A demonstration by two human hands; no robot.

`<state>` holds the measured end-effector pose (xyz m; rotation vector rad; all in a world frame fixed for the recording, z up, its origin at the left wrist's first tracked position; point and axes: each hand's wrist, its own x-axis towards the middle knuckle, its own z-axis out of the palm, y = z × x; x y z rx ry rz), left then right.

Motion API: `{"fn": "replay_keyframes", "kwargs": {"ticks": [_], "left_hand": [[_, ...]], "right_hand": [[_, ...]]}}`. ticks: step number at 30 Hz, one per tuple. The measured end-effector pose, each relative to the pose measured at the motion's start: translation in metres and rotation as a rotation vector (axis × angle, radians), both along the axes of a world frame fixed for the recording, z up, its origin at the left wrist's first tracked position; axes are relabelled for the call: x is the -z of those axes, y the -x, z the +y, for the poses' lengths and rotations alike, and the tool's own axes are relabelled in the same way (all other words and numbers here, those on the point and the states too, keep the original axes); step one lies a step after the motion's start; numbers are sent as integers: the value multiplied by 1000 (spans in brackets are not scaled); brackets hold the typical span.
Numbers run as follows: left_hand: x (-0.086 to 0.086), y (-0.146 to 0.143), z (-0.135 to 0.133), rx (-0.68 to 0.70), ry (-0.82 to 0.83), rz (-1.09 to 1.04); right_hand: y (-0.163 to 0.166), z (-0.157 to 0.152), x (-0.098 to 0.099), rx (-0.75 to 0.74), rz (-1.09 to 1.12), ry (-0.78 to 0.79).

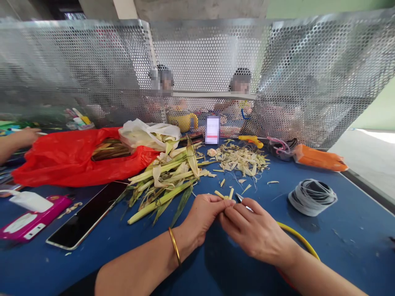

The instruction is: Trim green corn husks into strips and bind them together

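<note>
My left hand [202, 213], with a gold bangle at the wrist, pinches a small folded piece of pale corn husk [227, 195]. My right hand [253, 228] meets it there, fingers closed on the same piece. Two short husk ends stick up above the fingertips. A pointed metal blade [239, 198] shows just behind my right fingers, and a curved yellow handle [300, 238] emerges from under my right forearm; whether they join is hidden. Left of my hands lies a heap of corn husks [173, 181]. Beyond them is a pile of husk scraps [242, 158].
A red plastic bag [77, 160] with dry husks, a white bag [151, 133], a dark-screened phone [89, 216] and a magenta device [37, 222] fill the left. At right are a coil of clear cord [312, 197], an orange packet [321, 158] and a yellow glue gun [251, 141]. A perforated metal screen [203, 49] stands behind.
</note>
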<state>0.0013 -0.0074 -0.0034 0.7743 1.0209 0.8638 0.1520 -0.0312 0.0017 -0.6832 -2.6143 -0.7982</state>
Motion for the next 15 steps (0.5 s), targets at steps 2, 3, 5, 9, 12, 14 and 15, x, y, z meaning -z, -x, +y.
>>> {"fn": "replay_keyframes", "kwargs": {"ticks": [2, 3, 5, 9, 12, 14, 15], "left_hand": [[1, -1, 0, -8, 0, 0], [2, -2, 0, -13, -2, -1], [3, -2, 0, -14, -5, -4], [-1, 2, 1, 59, -8, -73], [-6, 5, 2, 108, -32, -116], [-7, 6, 3, 107, -40, -108], [-7, 6, 3, 101, -41, -100]], "right_hand": [[2, -1, 3, 27, 6, -11], [3, -1, 4, 35, 24, -12], [4, -2, 6, 33, 80, -1], [4, -1, 7, 88, 238, 62], [1, 0, 8, 158, 343, 108], [0, 1, 8, 149, 358, 123], [0, 1, 8, 133, 358, 129]]}}
